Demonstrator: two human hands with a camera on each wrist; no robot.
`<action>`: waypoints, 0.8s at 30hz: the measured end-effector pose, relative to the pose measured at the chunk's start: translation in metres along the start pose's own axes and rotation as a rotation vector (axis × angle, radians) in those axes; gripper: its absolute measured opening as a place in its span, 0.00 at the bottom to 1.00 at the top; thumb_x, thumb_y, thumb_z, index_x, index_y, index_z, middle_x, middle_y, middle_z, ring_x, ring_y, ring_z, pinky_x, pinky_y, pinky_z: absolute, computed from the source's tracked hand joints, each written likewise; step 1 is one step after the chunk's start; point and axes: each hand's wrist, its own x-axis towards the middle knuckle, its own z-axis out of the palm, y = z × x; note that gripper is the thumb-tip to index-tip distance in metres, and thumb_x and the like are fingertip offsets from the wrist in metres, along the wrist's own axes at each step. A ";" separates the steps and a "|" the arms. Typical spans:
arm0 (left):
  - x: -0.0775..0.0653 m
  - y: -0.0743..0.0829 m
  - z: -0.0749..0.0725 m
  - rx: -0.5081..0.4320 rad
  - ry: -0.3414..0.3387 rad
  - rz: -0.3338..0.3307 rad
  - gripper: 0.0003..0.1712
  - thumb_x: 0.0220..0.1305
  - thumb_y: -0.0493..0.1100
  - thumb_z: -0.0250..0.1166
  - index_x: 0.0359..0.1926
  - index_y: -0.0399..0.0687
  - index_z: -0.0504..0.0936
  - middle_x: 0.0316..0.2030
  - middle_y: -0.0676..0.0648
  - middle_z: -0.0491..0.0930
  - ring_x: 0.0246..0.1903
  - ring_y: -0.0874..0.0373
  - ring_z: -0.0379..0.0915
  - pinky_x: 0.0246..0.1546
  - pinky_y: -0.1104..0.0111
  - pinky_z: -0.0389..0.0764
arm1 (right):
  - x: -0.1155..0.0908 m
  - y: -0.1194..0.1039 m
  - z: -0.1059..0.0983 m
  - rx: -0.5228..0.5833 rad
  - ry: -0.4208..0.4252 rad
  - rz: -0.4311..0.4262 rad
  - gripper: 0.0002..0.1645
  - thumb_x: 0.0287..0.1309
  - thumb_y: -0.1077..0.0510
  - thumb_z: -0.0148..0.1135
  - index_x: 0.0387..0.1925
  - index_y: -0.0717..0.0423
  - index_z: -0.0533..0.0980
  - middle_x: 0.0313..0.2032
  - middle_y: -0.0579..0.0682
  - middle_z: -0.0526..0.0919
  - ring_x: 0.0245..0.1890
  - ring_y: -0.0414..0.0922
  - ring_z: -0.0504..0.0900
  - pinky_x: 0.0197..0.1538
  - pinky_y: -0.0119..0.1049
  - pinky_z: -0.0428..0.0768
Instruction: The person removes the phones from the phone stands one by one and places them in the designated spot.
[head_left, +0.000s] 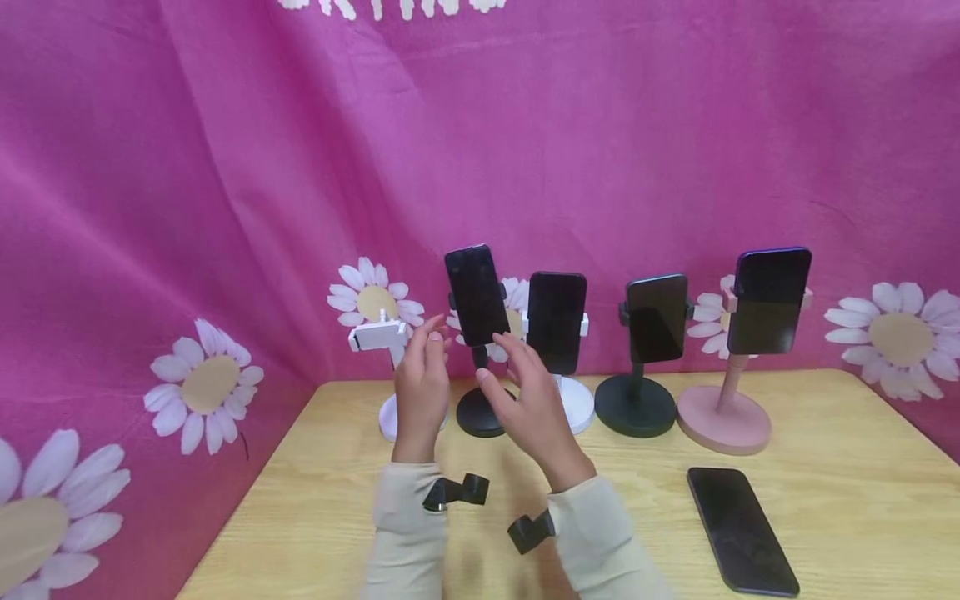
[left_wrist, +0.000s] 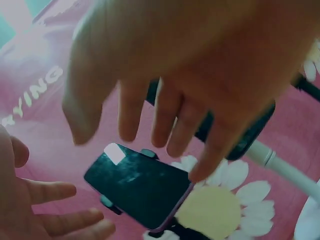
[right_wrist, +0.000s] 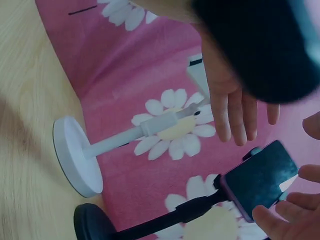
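Both hands are raised before the black stand (head_left: pixel 480 410), which carries a black phone (head_left: pixel 477 293) tilted sideways in its clamp. My left hand (head_left: pixel 422 392) stands between the empty white phone holder (head_left: pixel 377 335) and that phone, its fingers extended and holding nothing. Loosely spread, the fingers of my right hand (head_left: pixel 534 400) point towards the phone's lower edge. In the right wrist view these fingers (right_wrist: pixel 270 222) overlap the phone (right_wrist: pixel 260 180); contact cannot be told. Across the left wrist view, one hand partly hides a neighbouring phone (left_wrist: pixel 255 132).
To the right, a white stand (head_left: pixel 576 405), another black stand (head_left: pixel 636 408) and a pink stand (head_left: pixel 724 418) each hold a phone. A dark phone (head_left: pixel 742 529) lies flat on the wooden table (head_left: pixel 300 517). Pink flowered cloth (head_left: pixel 645 142) hangs behind.
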 end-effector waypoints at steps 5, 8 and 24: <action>0.005 -0.011 0.015 -0.169 -0.074 -0.282 0.27 0.74 0.59 0.41 0.70 0.65 0.64 0.66 0.50 0.66 0.64 0.52 0.63 0.64 0.50 0.63 | 0.008 0.019 0.019 0.000 -0.044 0.076 0.38 0.67 0.46 0.54 0.73 0.49 0.54 0.74 0.52 0.49 0.72 0.53 0.55 0.62 0.55 0.66; 0.009 -0.015 0.020 -0.243 -0.115 -0.343 0.30 0.72 0.62 0.41 0.72 0.67 0.59 0.69 0.50 0.61 0.67 0.50 0.58 0.66 0.48 0.59 | 0.014 0.031 0.024 -0.021 -0.088 0.108 0.43 0.68 0.41 0.50 0.76 0.46 0.45 0.76 0.49 0.38 0.75 0.51 0.42 0.66 0.61 0.56; 0.017 -0.026 0.028 -0.387 -0.165 -0.351 0.30 0.73 0.57 0.41 0.73 0.60 0.57 0.70 0.47 0.60 0.68 0.49 0.57 0.61 0.48 0.67 | 0.027 0.056 0.031 -0.004 -0.142 0.134 0.51 0.65 0.39 0.54 0.76 0.40 0.35 0.76 0.48 0.36 0.75 0.48 0.37 0.68 0.62 0.49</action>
